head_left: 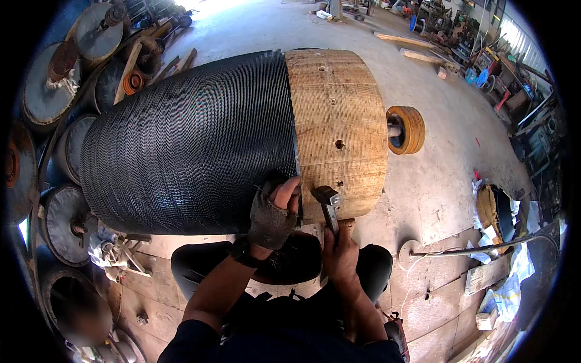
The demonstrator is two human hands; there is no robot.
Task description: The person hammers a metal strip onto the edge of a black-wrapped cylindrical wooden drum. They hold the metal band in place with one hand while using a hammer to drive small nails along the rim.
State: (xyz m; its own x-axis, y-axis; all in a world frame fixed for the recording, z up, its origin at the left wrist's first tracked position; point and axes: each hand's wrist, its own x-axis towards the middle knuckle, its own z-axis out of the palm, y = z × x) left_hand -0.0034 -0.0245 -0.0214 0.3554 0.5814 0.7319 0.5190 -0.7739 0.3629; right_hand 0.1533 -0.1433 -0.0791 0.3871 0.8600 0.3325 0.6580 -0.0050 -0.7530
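I have the right hand [341,257] wrapped around a hammer [330,212], its fingers covering much of the handle; I can't judge whether the head touches wood. Just left of that grip, the gloved left hand [272,219] curls at the seam, and I can't tell whether it pinches anything. Beyond both lies the black-wound drum [224,142] with its wooden end [340,121], underside hidden. Far left, round discs [65,225] partly overlap one another.
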